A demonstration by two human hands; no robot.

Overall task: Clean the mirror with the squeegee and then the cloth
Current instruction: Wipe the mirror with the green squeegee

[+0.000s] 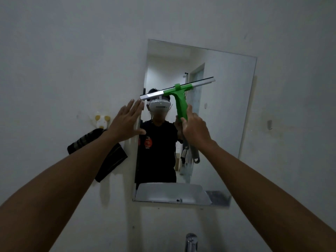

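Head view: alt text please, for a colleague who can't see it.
The right hand grips a green squeegee against a wall mirror, blade tilted. The left hand rests flat at the mirror's left edge; a dark cloth hangs beside it.

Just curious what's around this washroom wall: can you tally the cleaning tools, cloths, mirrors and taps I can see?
Green-handled squeegee with metal blade: 1
Dark striped cloth hanging on the wall: 1
Frameless rectangular wall mirror: 1
Chrome tap: 1
Total: 4
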